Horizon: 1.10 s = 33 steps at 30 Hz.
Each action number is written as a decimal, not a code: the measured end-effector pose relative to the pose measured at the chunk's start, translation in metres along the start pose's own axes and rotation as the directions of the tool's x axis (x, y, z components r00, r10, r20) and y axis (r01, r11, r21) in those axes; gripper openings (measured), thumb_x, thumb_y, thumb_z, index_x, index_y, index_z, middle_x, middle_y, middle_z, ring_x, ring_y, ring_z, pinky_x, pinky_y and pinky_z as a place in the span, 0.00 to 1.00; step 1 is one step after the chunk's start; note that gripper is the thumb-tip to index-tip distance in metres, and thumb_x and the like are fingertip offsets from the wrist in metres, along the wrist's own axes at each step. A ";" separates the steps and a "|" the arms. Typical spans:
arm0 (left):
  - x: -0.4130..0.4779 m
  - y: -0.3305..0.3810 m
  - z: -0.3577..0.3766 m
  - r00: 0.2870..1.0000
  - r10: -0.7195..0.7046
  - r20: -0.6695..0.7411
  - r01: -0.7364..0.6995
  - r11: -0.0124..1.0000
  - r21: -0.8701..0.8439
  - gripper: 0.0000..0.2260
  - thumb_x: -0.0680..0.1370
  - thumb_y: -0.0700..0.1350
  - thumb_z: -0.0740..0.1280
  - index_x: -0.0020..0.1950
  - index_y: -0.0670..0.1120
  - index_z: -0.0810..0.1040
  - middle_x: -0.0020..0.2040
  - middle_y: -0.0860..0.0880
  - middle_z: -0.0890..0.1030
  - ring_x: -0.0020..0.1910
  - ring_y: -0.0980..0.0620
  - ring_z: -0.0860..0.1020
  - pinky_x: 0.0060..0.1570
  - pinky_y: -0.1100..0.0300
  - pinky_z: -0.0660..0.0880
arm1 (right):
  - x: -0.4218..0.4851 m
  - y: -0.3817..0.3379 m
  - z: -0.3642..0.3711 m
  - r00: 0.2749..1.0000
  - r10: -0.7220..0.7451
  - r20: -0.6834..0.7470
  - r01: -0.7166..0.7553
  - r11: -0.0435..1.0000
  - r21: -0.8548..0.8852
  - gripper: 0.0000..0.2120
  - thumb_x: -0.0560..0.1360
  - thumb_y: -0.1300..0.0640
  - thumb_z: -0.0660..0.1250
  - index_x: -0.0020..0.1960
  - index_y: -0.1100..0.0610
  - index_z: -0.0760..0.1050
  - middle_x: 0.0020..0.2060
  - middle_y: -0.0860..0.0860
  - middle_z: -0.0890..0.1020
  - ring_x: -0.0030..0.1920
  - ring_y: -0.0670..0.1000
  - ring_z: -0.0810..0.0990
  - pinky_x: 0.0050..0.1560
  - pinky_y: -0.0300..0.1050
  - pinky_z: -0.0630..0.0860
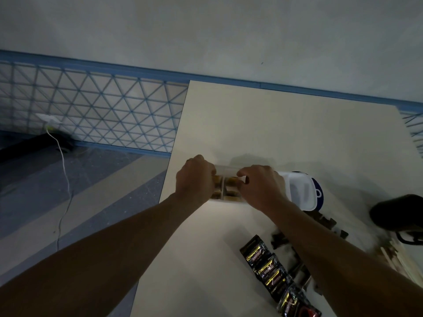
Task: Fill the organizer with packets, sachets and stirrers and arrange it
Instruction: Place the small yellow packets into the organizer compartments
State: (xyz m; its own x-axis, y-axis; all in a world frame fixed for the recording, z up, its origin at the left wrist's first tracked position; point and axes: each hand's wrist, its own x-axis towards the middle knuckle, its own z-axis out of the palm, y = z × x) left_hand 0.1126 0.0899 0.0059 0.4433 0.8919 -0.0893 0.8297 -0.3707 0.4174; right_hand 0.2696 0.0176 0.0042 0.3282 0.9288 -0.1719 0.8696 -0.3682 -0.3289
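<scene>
A clear plastic organizer (225,172) with small compartments stands on the cream table (286,133), holding yellow-brown packets (231,180). My left hand (194,179) curls over its left end, covering that side. My right hand (261,186) sits at its right end, thumb and fingers pinching at the organizer's edge or a packet there; which one I cannot tell. A strip of dark coffee sachets (272,273) lies at the front right. Wooden stirrers (398,257) lie at the right edge, blurred.
A white lidded container with a blue part (302,191) stands just right of my right hand. Small dark sachets (297,266) lie scattered beside my right forearm. A black object (398,213) sits at the far right. The table's left edge drops to the floor, where a white cable (65,175) runs.
</scene>
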 end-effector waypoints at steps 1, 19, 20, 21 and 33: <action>0.000 0.000 0.000 1.000 0.000 -0.004 0.000 1.000 -0.001 0.09 0.73 0.39 0.72 0.52 0.48 0.83 0.50 0.47 0.78 0.48 0.45 0.78 0.41 0.55 0.75 | 0.000 -0.001 0.001 1.000 0.002 0.005 -0.002 1.000 -0.003 0.12 0.76 0.49 0.68 0.58 0.46 0.82 0.49 0.47 0.85 0.49 0.53 0.82 0.44 0.44 0.75; 0.005 -0.008 -0.003 0.993 0.088 -0.081 -0.095 0.992 -0.083 0.04 0.75 0.44 0.71 0.48 0.50 0.85 0.46 0.48 0.79 0.41 0.49 0.79 0.38 0.54 0.78 | -0.005 -0.006 -0.009 0.985 -0.040 -0.166 0.037 0.999 -0.021 0.08 0.75 0.55 0.66 0.44 0.50 0.83 0.39 0.46 0.81 0.36 0.50 0.74 0.31 0.39 0.61; 0.003 -0.009 -0.002 0.993 0.088 -0.080 -0.095 0.992 -0.087 0.04 0.75 0.45 0.71 0.48 0.50 0.85 0.45 0.49 0.79 0.41 0.50 0.79 0.37 0.55 0.78 | -0.006 -0.006 -0.009 0.985 -0.037 -0.168 0.035 0.999 -0.017 0.08 0.75 0.56 0.65 0.44 0.50 0.83 0.39 0.46 0.81 0.37 0.51 0.76 0.32 0.40 0.64; 0.003 -0.009 0.000 0.993 0.085 -0.077 -0.092 0.991 -0.093 0.04 0.75 0.45 0.71 0.48 0.50 0.85 0.45 0.49 0.79 0.41 0.50 0.78 0.37 0.57 0.77 | -0.006 -0.006 -0.008 0.985 -0.034 -0.171 0.032 0.999 -0.012 0.08 0.75 0.56 0.66 0.44 0.50 0.83 0.40 0.46 0.82 0.38 0.52 0.78 0.34 0.41 0.67; 0.000 -0.015 0.000 0.995 0.071 -0.065 -0.080 0.986 -0.146 0.11 0.75 0.43 0.71 0.57 0.48 0.82 0.49 0.48 0.80 0.44 0.50 0.79 0.40 0.55 0.78 | -0.004 -0.001 -0.005 0.996 0.002 -0.091 0.002 0.999 0.038 0.11 0.74 0.53 0.67 0.55 0.47 0.80 0.45 0.45 0.83 0.46 0.52 0.81 0.43 0.44 0.75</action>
State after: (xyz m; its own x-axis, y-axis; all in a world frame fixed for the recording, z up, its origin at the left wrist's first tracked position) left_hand 0.1004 0.0953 0.0000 0.4781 0.8783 -0.0008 0.7332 -0.3986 0.5510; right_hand 0.2694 0.0139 0.0097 0.3621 0.9280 -0.0874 0.8554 -0.3681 -0.3644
